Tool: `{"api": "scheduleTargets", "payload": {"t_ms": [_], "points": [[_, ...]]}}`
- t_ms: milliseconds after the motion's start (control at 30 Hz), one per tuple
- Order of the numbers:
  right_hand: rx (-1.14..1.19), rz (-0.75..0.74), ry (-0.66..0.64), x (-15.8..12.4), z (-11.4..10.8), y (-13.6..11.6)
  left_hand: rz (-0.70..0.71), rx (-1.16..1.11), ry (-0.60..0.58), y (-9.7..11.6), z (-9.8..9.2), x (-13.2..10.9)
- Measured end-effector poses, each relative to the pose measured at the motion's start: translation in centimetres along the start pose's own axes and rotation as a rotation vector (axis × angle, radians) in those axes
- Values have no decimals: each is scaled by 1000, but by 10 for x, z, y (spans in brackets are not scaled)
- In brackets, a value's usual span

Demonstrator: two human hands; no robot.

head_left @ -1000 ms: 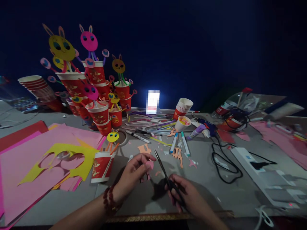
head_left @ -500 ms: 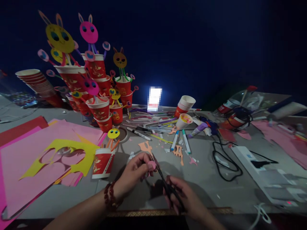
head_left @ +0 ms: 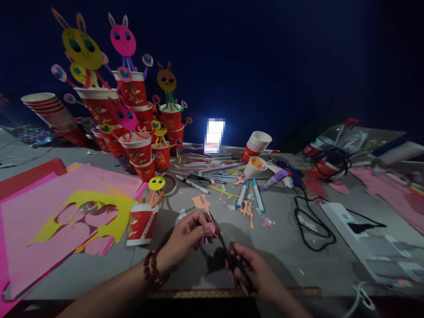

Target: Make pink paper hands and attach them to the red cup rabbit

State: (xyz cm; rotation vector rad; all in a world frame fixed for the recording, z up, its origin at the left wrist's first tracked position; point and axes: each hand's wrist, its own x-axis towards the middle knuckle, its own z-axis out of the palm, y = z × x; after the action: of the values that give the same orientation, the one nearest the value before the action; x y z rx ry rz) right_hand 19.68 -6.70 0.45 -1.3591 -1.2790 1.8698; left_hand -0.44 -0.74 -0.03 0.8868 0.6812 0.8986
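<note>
My left hand [head_left: 185, 238] pinches a small pink paper piece [head_left: 209, 228] just above the grey table [head_left: 285, 247]. My right hand [head_left: 255, 274] grips black scissors [head_left: 225, 249], whose blades reach up against the pink piece. A red paper cup [head_left: 141, 223] with a yellow bunny face stands just left of my left hand. A beaded bracelet sits on my left wrist.
Stacked red cups with paper bunny heads [head_left: 126, 119] fill the back left. Pink and yellow paper sheets [head_left: 66, 212] lie left. Markers and sticks [head_left: 212, 174], a glue gun [head_left: 288, 174], a black cord [head_left: 311, 225] and a white cup stack [head_left: 256, 145] lie behind. A bright screen [head_left: 214, 134] glows.
The scissor blades have closed in onto the pink piece, and my right hand has shifted slightly left toward my left hand. The view has tilted down a little.
</note>
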Motion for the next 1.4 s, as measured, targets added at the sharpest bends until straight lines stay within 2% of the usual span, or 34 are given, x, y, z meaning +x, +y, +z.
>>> {"api": "scheduleTargets", "payload": {"t_ms": [200, 400, 533, 800, 900, 1033, 1100, 1267, 1400], "points": [[-3, -26, -10, 2, -2, 7, -10, 4, 20, -2, 0, 0], [23, 23, -8, 2, -1, 9, -3, 9, 23, -1, 1, 0], [21, -17, -16, 3, -1, 12, 13, 7, 19, -2, 1, 1], [-58, -7, 18, 3, -1, 6, 31, 11, 31, -2, 0, 0], [-228, -70, 173, 2, -15, 4, 23, 38, 46, -4, -3, 1], [-763, -205, 490, -1, -44, 3, 1, 51, 47, -9, -6, 4], [-1003, -233, 568, -2, -55, 3, -6, 59, 52, -11, -7, 5], [-1368, -154, 563, -1, -61, -2, -26, 110, 54, -16, -9, 6], [-1449, -46, 530, -5, -62, -10, -40, 163, 46, -16, -7, 6]]}}
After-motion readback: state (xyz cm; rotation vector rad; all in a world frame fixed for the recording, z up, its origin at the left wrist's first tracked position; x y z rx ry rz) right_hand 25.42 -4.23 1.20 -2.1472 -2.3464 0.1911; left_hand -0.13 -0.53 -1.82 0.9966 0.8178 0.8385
